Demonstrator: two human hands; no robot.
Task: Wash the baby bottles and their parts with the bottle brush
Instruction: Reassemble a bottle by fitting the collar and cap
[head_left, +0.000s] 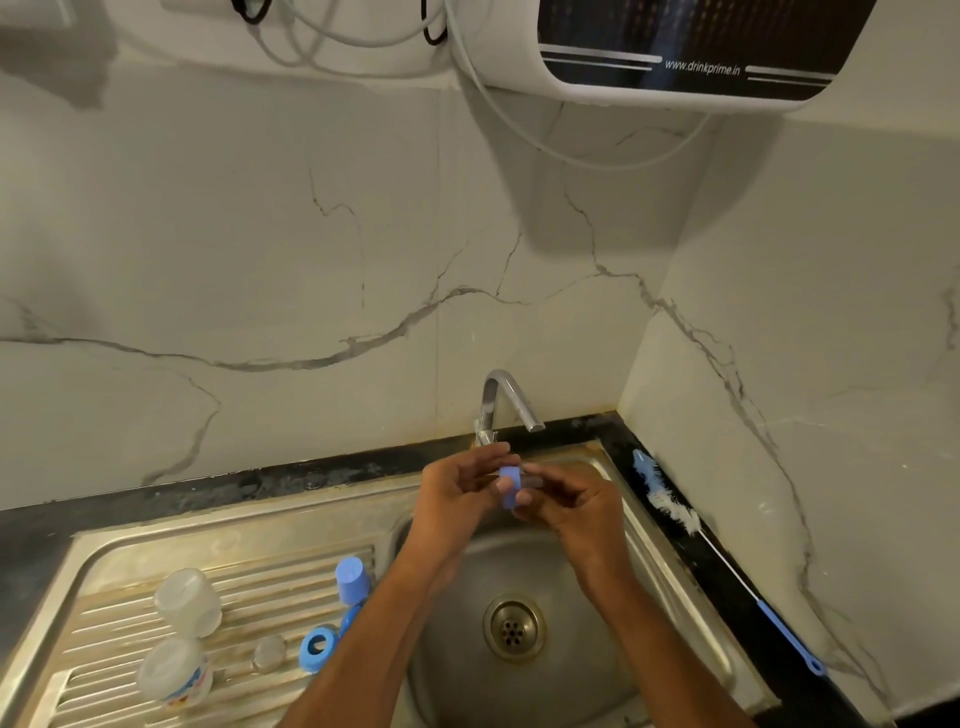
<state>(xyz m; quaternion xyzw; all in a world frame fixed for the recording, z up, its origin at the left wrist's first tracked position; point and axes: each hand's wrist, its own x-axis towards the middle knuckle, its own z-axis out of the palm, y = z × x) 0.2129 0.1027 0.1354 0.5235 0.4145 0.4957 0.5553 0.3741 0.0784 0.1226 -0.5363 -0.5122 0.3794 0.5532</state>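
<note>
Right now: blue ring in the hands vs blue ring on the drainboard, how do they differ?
The held blue ring is pinched between the left hand and right hand over the sink basin; the loose blue ring lies untouched on the drainboard. The held one shows its side wall, the loose one its centre hole. Both are the same light blue.

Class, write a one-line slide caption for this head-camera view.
Both hands hold a blue bottle ring over the sink; the bottle brush lies unused on the counter.

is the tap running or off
Off, as far as shows: no stream falls from the faucet spout, and the sink basin below looks undisturbed.
</note>
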